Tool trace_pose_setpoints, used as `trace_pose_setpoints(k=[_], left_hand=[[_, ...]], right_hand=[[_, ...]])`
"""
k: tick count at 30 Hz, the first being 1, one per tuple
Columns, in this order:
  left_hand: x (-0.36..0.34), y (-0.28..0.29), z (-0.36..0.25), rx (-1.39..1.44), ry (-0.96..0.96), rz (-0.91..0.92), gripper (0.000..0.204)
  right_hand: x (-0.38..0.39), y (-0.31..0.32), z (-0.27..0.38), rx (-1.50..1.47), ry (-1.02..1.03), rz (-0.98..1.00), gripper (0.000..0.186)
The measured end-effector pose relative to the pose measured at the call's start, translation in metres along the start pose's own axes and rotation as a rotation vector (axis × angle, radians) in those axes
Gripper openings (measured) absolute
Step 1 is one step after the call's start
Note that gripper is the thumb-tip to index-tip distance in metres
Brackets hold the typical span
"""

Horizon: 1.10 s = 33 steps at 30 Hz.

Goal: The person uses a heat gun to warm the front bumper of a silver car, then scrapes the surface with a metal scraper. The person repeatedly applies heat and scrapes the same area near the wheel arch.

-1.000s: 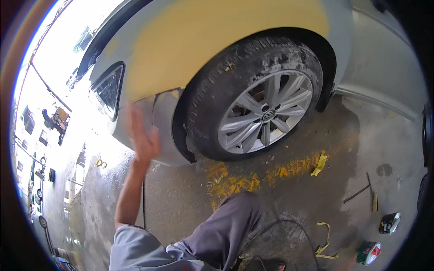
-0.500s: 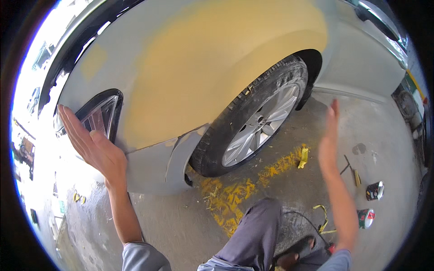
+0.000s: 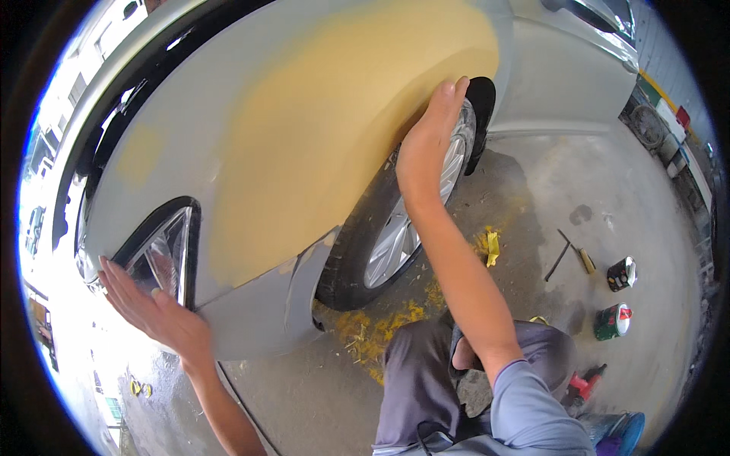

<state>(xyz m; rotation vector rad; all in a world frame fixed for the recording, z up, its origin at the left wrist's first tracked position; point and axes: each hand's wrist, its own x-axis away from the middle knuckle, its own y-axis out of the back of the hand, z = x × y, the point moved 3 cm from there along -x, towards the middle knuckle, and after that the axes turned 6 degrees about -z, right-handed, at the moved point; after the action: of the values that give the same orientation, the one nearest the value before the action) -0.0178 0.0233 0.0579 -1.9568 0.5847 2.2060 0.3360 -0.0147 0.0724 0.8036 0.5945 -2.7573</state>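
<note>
A grey car body panel [image 3: 182, 159] fills the upper left, with a large yellow patch [image 3: 304, 152] of filler or primer over its middle and wheel arch. My left hand [image 3: 156, 315] has its fingers stretched out beside the black-rimmed triangular recess [image 3: 192, 243] in the car's lower corner. Whether it touches the body, I cannot tell. With fingers extended and held together, my right hand [image 3: 427, 152] is at the wheel arch, covering part of the tire [image 3: 342, 266] and silver rim [image 3: 388, 254]. Contact there is unclear. Neither hand holds anything.
On the concrete floor to the right are two cans [image 3: 620, 273], a brush-like tool [image 3: 586, 260] and a thin dark bar [image 3: 557, 258]. Yellow tape scrap [image 3: 493, 248] lies near the wheel. A red tool [image 3: 584, 386] and a blue bucket [image 3: 630, 432] stand close at lower right.
My right hand has swung left, from over the floor to the wheel arch. My left hand sits lower against the car as the view shifts. My legs show more.
</note>
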Motion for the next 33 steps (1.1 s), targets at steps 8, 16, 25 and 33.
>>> trace_pose_setpoints(k=[8, 16, 25, 33], left_hand=[[0.009, -0.008, 0.01, -0.023, 0.088, -0.031, 0.066], [0.01, -0.008, 0.011, -0.055, 0.048, -0.023, 0.056], [0.009, -0.009, 0.008, -0.035, 0.075, -0.033, 0.059], [0.01, -0.007, 0.008, -0.027, 0.059, -0.018, 0.061]], right_hand=[[0.003, -0.01, -0.002, 0.085, 0.033, -0.039, 0.068], [-0.001, -0.013, -0.005, 0.154, 0.108, -0.03, 0.066], [-0.009, -0.012, 0.001, 0.169, 0.108, -0.006, 0.066], [-0.025, 0.031, -0.018, -0.169, -0.06, -0.264, 0.064]])
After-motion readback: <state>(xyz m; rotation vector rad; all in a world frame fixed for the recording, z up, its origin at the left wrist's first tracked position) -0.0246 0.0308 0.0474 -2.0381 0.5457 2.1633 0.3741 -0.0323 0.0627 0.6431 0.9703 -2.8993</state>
